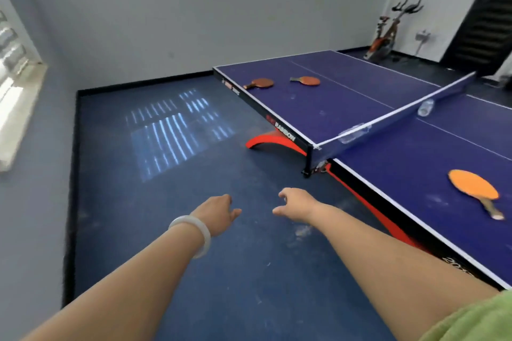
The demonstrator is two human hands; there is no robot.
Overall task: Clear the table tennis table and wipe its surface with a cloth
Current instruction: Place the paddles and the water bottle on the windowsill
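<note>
Fingers loosely curled, holding nothing, my left hand and right hand hang over open blue floor; the table tennis table edge runs beside my right arm.

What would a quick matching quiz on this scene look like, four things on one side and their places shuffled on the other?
Things:
1. orange paddle
2. clear bottle
3. white bangle
4. exercise bike

Places:
A. around a wrist
B. standing by the far wall
C. on the near half of the table
D. lying beside the net

Pairs: 1-C, 2-D, 3-A, 4-B
</note>
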